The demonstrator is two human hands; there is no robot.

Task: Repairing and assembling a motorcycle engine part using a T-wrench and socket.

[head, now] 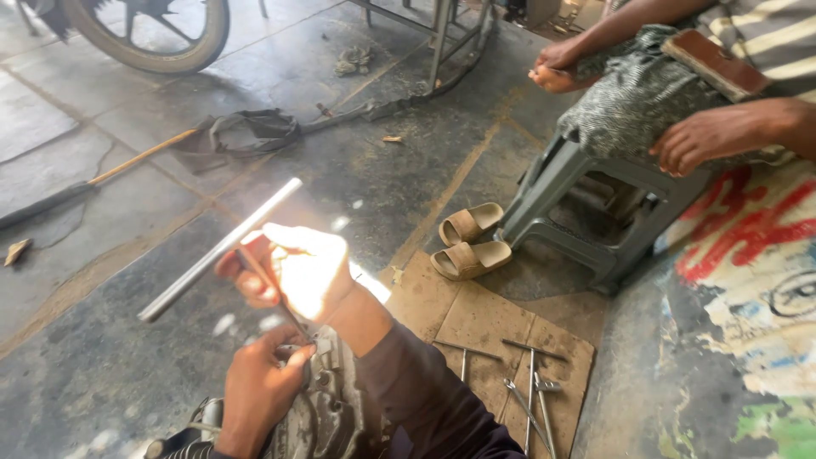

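My right hand (pixel 299 274) is closed around a shiny metal bar (pixel 200 268) that slants up to the right, brightly lit by the sun. A thin dark shaft (pixel 293 321) runs from that hand down to a grey metal engine part (pixel 327 412) at the bottom edge. My left hand (pixel 259 382) rests on the engine part and pinches the lower end of the shaft. A dark sleeve covers my right forearm.
Several slim hand tools (pixel 531 395) lie on a cardboard sheet (pixel 476 319) to the right. A pair of tan sandals (pixel 469 242) sits by a grey plastic stool (pixel 586 204) where another person sits. A wheel (pixel 149 34), a wooden-handled tool (pixel 127 163) and a rubber tube (pixel 251 132) are farther off.
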